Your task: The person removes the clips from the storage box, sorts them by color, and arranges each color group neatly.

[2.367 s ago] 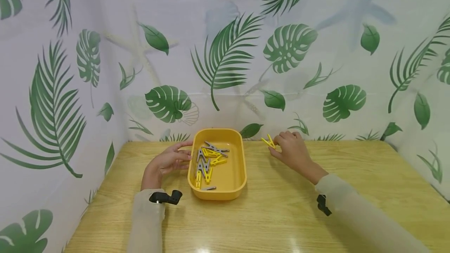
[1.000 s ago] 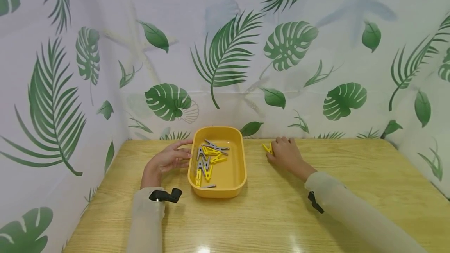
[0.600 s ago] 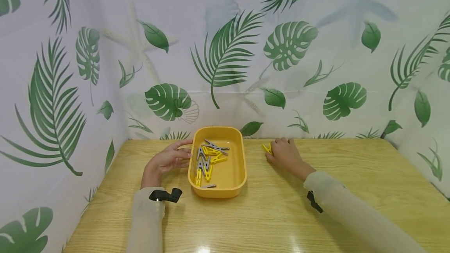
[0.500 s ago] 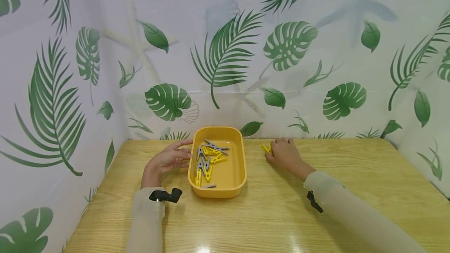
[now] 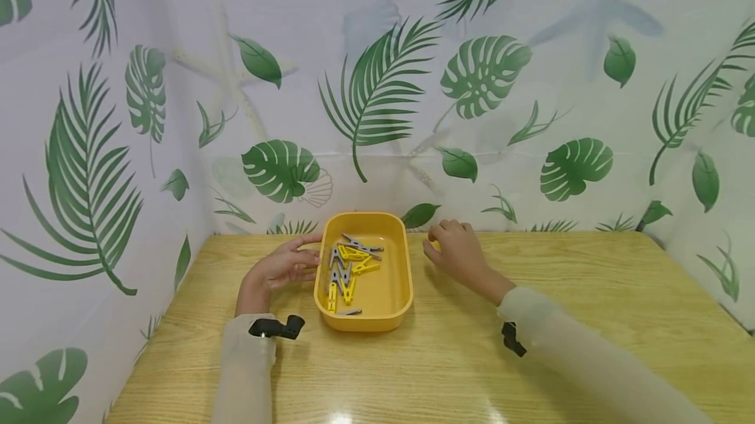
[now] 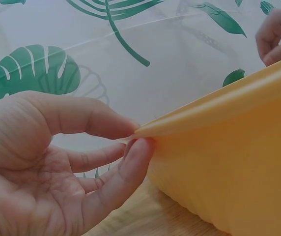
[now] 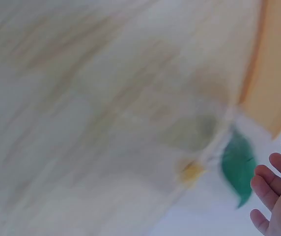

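Observation:
A yellow plastic tub stands on the table, holding several grey and yellow clothespins. My left hand is at its left side. In the left wrist view, a finger and thumb of that hand pinch the tub's rim. To the right of the tub my right hand is over the table with loosely bent fingers. Seen from the right wrist, this hand holds nothing. A blurred yellow patch, likely a clothespin, lies apart from its fingers; the head view shows only a bit of yellow behind them.
A wood-grain table spans the front. Behind it and at both sides hangs a white curtain with green leaf prints. The tub stands near the table's back edge.
My right hand has let go of the yellow clothespin it held at the table's back edge and shifted left toward the tub. The left hand and the tub stay in place.

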Available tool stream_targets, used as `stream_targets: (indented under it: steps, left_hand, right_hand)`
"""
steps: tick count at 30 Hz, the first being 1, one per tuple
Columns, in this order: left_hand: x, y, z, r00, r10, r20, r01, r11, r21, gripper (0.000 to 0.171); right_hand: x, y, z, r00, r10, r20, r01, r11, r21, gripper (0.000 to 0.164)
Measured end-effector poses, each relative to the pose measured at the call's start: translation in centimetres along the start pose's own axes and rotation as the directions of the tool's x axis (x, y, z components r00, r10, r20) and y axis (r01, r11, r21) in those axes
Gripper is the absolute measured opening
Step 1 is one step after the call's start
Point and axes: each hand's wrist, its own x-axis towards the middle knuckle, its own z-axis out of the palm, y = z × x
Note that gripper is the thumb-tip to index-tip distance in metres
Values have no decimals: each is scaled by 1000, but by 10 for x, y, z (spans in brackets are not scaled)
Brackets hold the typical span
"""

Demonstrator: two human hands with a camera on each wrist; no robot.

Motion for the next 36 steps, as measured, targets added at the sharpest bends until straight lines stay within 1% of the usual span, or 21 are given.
stream_targets:
  steps: [4,12,16,20,22,26,31,36]
  left_hand:
    - [0,0,0,1000,4,4,-4,1000,5,67]
    - [1,1,-1,1000,1,-1,-1,1000,4,66]
    - [2,1,-2,1000,-1,2,1,1000,2,65]
    - [1,-1,-2,1000,2,5,-2,1000,1,65]
    - [1,-2,-2,1000,7,7,-7,1000,5,65]
    - [-1,-2,-2,1000,6,10,-6,1000,14,65]
    - [-1,-3,0,1000,5,6,-5,1000,13,66]
    - [1,0,-1,1000,13,2,-13,1000,3,65]
  right_hand:
    - [10,-27,-6,999,-29,-16,30,998,58,14]
    - [19,-76,-11,996,-72,59,65,991,119,14]
    - [20,-97,-12,988,-101,119,80,983,166,16]
    - [19,-115,-10,969,-123,215,80,977,196,22]
    - [18,-121,-8,956,-131,261,80,977,196,25]
    - [16,-131,-1,932,-122,341,60,980,188,27]
    - [14,-138,7,911,-95,402,35,987,154,29]
    - [18,-140,12,892,-74,446,36,995,93,32]
